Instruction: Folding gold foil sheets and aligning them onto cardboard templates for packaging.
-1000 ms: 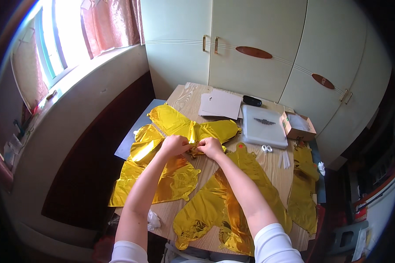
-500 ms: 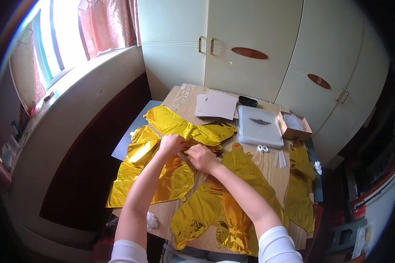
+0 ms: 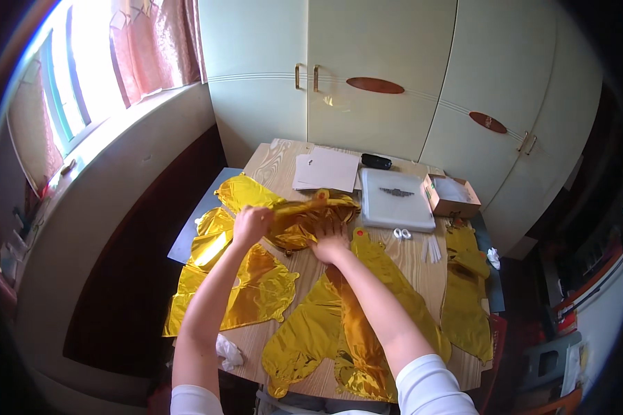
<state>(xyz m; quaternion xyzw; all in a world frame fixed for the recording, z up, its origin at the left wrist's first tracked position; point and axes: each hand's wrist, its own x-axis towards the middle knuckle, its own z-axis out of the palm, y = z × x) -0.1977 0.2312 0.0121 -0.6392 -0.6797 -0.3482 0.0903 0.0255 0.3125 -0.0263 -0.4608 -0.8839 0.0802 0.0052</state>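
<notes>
A crumpled, deflated gold foil balloon [image 3: 291, 220] lies toward the far middle of the table, between my hands. Its upper edge is pinched in my left hand [image 3: 253, 224], whose fingers are closed, and that part of the foil is lifted and folded over. My right hand [image 3: 331, 243] rests on the same balloon with fingers spread and extended. Beneath and beside my left forearm is another flat gold foil balloon [image 3: 263, 283]. More gold foil [image 3: 303, 332] spreads under my right forearm at the near edge, with a red dot at its upper tip.
Another gold foil piece [image 3: 466, 297] lies along the table's right edge. At the back are white cards [image 3: 329, 169], a black case [image 3: 376, 161], a clear plastic-wrapped stack [image 3: 396, 200] and a cardboard box [image 3: 453, 196]. White rings [image 3: 402, 234], pale strips [image 3: 432, 250] and crumpled tissue [image 3: 229, 352] lie around.
My left hand has pulled the balloon's edge up and over, folding its far part. My right hand has gone from curled fingers to spread on the foil. The view has shifted slightly.
</notes>
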